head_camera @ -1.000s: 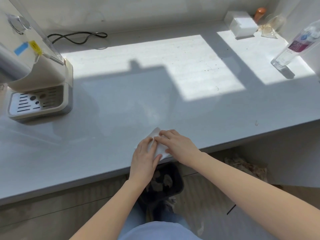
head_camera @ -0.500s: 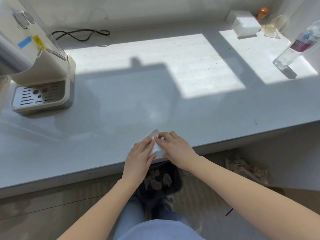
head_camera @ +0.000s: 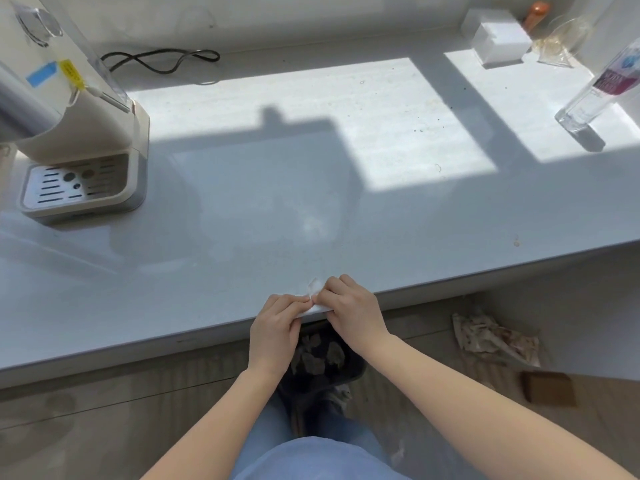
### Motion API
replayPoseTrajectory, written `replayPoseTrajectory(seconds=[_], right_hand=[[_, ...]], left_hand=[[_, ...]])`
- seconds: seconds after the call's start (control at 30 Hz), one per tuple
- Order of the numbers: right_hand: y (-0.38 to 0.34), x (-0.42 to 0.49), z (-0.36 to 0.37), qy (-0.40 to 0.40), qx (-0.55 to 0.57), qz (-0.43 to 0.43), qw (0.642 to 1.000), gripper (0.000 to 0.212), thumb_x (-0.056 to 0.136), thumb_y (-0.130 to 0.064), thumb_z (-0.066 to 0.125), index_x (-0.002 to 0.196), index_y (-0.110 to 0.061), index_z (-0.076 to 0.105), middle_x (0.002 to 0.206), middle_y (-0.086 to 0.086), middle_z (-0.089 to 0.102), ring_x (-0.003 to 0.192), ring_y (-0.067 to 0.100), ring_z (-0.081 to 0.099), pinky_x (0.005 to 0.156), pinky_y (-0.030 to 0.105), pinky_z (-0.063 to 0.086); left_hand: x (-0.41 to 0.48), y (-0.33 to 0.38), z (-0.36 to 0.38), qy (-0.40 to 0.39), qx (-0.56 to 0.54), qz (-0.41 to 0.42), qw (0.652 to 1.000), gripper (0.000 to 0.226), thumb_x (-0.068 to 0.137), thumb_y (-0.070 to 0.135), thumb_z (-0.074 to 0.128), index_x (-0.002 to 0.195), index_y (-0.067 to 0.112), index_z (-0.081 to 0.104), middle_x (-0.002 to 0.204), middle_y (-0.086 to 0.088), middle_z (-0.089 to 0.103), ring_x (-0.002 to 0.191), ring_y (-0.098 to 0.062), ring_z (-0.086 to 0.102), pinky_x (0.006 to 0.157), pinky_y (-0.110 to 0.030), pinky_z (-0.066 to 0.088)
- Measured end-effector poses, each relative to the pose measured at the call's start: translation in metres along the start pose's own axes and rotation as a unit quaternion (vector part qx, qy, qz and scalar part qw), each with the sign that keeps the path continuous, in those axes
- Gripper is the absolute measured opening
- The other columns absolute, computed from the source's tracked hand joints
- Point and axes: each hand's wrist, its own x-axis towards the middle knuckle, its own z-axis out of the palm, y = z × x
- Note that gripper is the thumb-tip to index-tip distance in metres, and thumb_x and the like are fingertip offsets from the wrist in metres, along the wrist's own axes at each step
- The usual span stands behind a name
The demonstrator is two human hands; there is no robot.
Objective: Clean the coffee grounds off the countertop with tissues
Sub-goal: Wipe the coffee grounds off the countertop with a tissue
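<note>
Both hands meet at the front edge of the counter [head_camera: 242, 244]. The left hand [head_camera: 277, 327] and the right hand [head_camera: 353, 310] each pinch the same folded white tissue [head_camera: 314, 287], which lies on the counter edge between them. Below the edge stands a black bin [head_camera: 349, 372] with crumpled paper inside. A coffee machine [head_camera: 72, 140] stands far left.

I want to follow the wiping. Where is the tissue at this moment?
In the head view the tissue lies at the countertop's front edge, centre, pinched between the left hand and right hand, above the black bin.
</note>
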Motion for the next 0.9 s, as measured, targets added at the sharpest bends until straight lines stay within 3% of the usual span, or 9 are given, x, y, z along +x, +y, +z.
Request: replayPoseTrajectory(seconds=[0.2, 0.37, 0.5, 0.6, 0.67, 0.73, 0.9], right_hand=[[-0.007, -0.002, -0.001, -0.004, 0.047, 0.042, 0.998, 0.01, 0.077, -0.011, 0.058, 0.068, -0.012, 0.062, 0.065, 0.0, 0.055, 0.058, 0.021, 0.052, 0.042, 0.021, 0.03], [-0.009, -0.005, 0.001, -0.055, 0.056, 0.097, 0.992, 0.012, 0.077, -0.006, 0.062, 0.069, -0.013, 0.056, 0.068, 0.0, 0.052, 0.061, 0.014, 0.04, 0.044, 0.022, 0.02], [-0.008, -0.017, 0.006, -0.113, 0.086, 0.147, 0.979, 0.011, 0.081, -0.013, 0.053, 0.078, -0.022, 0.058, 0.077, -0.008, 0.054, 0.069, 0.007, 0.043, 0.049, 0.018, 0.022], [-0.01, -0.02, 0.004, -0.148, 0.14, 0.197, 0.959, 0.013, 0.077, -0.015, 0.052, 0.078, -0.028, 0.056, 0.078, -0.01, 0.057, 0.07, 0.01, 0.05, 0.055, 0.022, 0.036], [-0.014, -0.017, -0.001, -0.135, 0.198, 0.239, 0.941, 0.013, 0.073, -0.016, 0.054, 0.075, -0.029, 0.056, 0.074, -0.01, 0.058, 0.068, 0.009, 0.052, 0.059, 0.027, 0.043], [-0.018, -0.011, -0.008, -0.098, 0.242, 0.269, 0.927, 0.013, 0.069, -0.015, 0.057, 0.071, -0.028, 0.057, 0.071, -0.008, 0.058, 0.065, 0.007, 0.052, 0.058, 0.023, 0.042], [-0.036, 0.011, -0.022, 0.022, 0.346, 0.298, 0.89, 0.011, 0.074, -0.017, 0.066, 0.078, -0.027, 0.065, 0.082, -0.01, 0.066, 0.076, 0.004, 0.059, 0.06, 0.014, 0.045]], left_hand=[[-0.002, 0.007, 0.001, 0.007, -0.009, -0.046, 0.999, 0.028, 0.073, -0.008, 0.062, 0.085, 0.016, 0.068, 0.08, 0.004, 0.066, 0.078, -0.013, 0.052, 0.059, -0.028, 0.045], [-0.011, 0.014, 0.0, -0.033, -0.087, -0.159, 0.983, 0.024, 0.08, 0.005, 0.058, 0.087, 0.026, 0.068, 0.081, 0.012, 0.066, 0.076, -0.009, 0.059, 0.065, -0.029, 0.048], [-0.027, 0.02, -0.004, -0.085, -0.158, -0.195, 0.964, 0.023, 0.081, 0.018, 0.062, 0.093, 0.037, 0.065, 0.087, 0.019, 0.065, 0.081, 0.0, 0.06, 0.066, -0.016, 0.046], [-0.03, 0.021, -0.011, -0.086, -0.121, -0.194, 0.97, 0.017, 0.082, 0.027, 0.063, 0.089, 0.041, 0.066, 0.083, 0.016, 0.056, 0.075, -0.004, 0.057, 0.057, -0.02, 0.044], [-0.025, 0.023, -0.016, -0.08, -0.099, -0.204, 0.971, 0.015, 0.08, 0.03, 0.061, 0.087, 0.043, 0.065, 0.082, 0.018, 0.059, 0.073, -0.003, 0.057, 0.057, -0.024, 0.046], [-0.016, 0.026, -0.023, -0.058, -0.11, -0.225, 0.966, 0.008, 0.078, 0.034, 0.061, 0.083, 0.04, 0.063, 0.08, 0.02, 0.064, 0.074, 0.0, 0.059, 0.059, -0.024, 0.048], [0.018, 0.042, -0.03, 0.057, -0.255, -0.319, 0.911, 0.013, 0.077, 0.026, 0.068, 0.07, 0.026, 0.056, 0.069, 0.008, 0.065, 0.065, -0.005, 0.059, 0.053, -0.01, 0.043]])
